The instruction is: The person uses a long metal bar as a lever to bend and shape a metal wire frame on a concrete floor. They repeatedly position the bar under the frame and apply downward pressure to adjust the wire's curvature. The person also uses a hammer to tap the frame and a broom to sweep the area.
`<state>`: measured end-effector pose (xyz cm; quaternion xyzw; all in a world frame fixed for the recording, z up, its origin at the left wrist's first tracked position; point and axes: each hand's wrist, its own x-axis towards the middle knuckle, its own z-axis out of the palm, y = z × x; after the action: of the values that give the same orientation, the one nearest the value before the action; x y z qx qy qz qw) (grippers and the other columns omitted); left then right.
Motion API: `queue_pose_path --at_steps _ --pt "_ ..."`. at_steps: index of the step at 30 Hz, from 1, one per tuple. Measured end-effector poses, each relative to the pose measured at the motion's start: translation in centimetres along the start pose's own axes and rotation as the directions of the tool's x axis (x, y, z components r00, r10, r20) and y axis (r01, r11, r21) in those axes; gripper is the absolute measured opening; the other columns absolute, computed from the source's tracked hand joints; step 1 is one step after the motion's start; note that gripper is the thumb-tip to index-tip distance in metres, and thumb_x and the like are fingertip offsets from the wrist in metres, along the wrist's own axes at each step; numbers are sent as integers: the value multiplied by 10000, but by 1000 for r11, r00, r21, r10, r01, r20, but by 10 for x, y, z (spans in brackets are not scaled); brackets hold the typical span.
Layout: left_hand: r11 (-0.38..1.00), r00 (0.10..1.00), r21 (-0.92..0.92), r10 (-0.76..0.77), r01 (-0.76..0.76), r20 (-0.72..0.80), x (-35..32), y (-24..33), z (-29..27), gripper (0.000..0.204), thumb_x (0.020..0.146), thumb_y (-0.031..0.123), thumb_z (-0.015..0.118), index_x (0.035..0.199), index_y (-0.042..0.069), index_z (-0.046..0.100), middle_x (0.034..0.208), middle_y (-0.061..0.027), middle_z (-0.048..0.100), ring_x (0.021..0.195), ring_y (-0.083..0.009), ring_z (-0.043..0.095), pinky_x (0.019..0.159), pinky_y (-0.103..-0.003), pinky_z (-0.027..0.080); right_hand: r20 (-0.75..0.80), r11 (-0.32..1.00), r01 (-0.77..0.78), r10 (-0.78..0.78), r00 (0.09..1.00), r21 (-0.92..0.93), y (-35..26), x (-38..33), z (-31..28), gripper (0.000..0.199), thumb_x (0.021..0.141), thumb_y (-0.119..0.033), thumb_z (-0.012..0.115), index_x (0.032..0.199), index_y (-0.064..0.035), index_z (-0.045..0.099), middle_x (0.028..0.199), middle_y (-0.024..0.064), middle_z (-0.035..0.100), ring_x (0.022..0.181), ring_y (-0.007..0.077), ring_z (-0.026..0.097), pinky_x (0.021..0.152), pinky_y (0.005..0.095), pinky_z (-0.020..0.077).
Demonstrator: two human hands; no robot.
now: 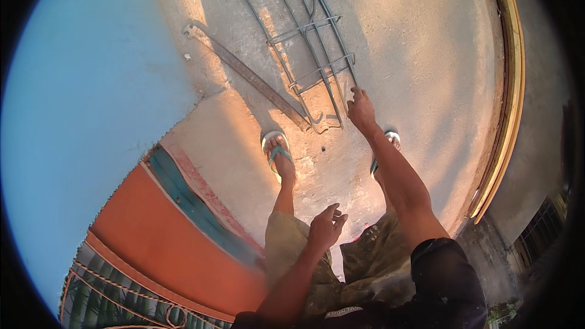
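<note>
A rebar cage (323, 74) of long steel bars and bent cross ties lies on the concrete ground ahead of me, running off past the top edge. My right hand (361, 109) reaches to its near right corner, fingers closed around the end of a long bar. Lower down, in front of my shorts, my left hand (327, 226) hovers with fingers loosely curled and apart; nothing shows in it. Left of the cage, a long flat steel bar (247, 74) with a notched far end lies aslant, its near end by the cage's near left corner.
My sandalled feet stand either side of the cage's near end. On the left are a blue surface (91, 85), an orange wall (177, 237) with a teal band, and a metal grille (116, 295). Long yellowish strips (515, 85) curve along the right.
</note>
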<state>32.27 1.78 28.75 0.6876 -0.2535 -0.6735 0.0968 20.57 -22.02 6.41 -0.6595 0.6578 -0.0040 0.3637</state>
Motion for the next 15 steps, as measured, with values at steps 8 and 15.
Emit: queue_pose_path --at_steps 8,15 --pt "893 892 295 207 -341 403 -124 77 -18 462 896 294 573 1269 23 536 1116 -237 643 1034 -393 624 904 -476 484 178 952 -91 147 973 -292 -10 -234 -326 364 788 -90 682 1122 -8 565 1022 228 607 901 382 628 764 480 514" --pt "905 724 79 279 -418 631 -170 170 -7 547 884 321 573 1326 8 497 1211 -250 609 1107 -388 600 943 -448 471 371 902 427 -375 850 -66 -158 -292 -421 329 818 -175 680 1109 -43 602 1033 174 636 979 360 585 854 481 449"
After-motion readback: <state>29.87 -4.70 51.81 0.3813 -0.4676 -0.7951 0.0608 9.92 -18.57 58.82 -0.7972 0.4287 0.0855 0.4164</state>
